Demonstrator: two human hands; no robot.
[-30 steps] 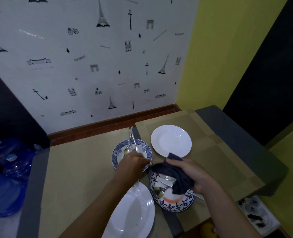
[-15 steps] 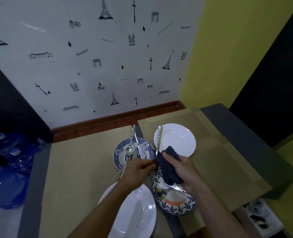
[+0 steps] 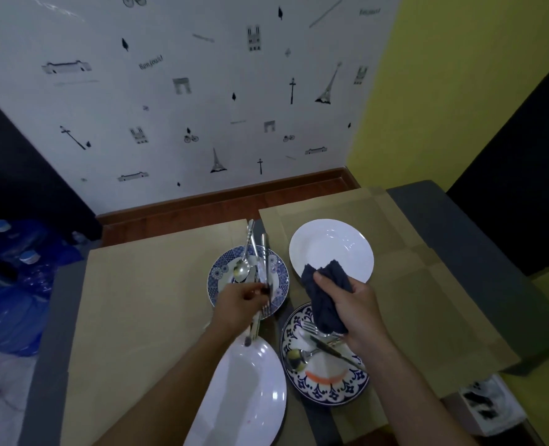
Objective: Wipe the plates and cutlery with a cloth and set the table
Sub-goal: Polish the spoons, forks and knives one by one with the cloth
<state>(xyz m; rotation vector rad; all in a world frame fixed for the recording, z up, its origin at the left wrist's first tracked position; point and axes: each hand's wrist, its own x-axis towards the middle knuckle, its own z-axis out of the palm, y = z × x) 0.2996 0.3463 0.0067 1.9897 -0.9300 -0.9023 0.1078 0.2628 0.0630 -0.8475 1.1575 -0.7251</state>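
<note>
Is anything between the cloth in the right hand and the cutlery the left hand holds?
Nothing visible. The cloth in the right hand and the cutlery in the left hand face across an open gap.

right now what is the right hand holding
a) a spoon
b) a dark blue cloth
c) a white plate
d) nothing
B: the right hand grips the dark blue cloth, bunched up above the plates, while the left hand holds the cutlery.
</note>
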